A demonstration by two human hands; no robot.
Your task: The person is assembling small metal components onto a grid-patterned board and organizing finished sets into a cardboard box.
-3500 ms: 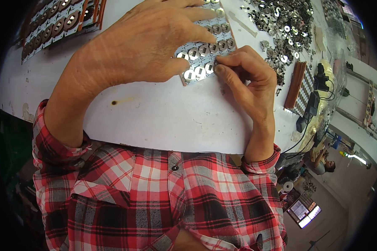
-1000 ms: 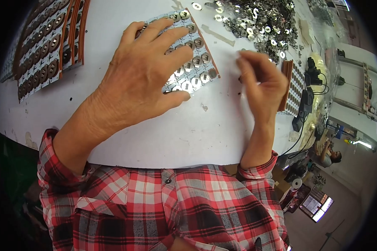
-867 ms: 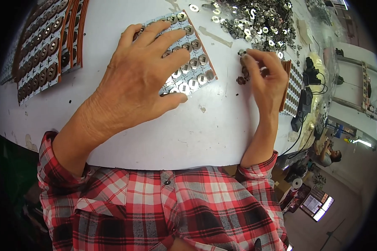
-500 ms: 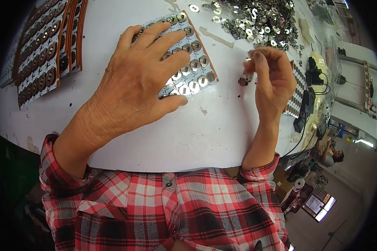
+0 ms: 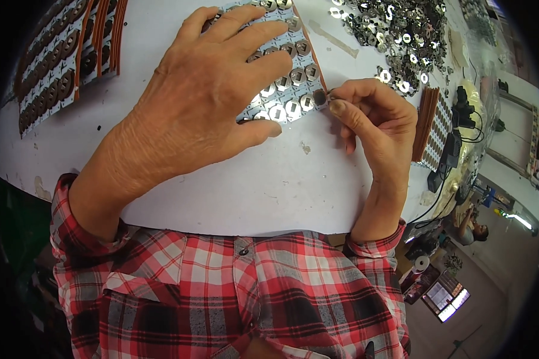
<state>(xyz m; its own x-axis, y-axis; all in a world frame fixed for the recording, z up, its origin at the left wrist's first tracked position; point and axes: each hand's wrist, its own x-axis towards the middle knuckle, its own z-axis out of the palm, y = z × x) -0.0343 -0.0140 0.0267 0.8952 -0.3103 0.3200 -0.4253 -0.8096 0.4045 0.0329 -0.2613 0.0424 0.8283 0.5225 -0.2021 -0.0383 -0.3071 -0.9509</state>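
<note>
A light-blue panel (image 5: 281,90) with an orange edge lies on the white table, set with rows of shiny round and octagonal metal pieces with square holes. My left hand (image 5: 203,96) rests across it, fingers spread flat and thumb stretched past its near edge, covering much of the left side. At the panel's near right corner, beside a darker round spot (image 5: 320,97), my right hand (image 5: 377,116) has thumb and forefinger pinched together. A small metal piece seems to be between those fingertips, mostly hidden by them. The other right fingers are curled.
Loose metal pieces (image 5: 401,36) lie heaped at the far right. Stacks of similar panels stand at the left (image 5: 51,78) and the right (image 5: 434,128). Black adapters (image 5: 452,146) with cables line the right side. Beyond, a person (image 5: 470,227) sits in the room.
My right hand has moved left from the open table to the panel's corner, its fingertips now pinched there. My left hand stays spread on the panel. The whole view has shifted slightly.
</note>
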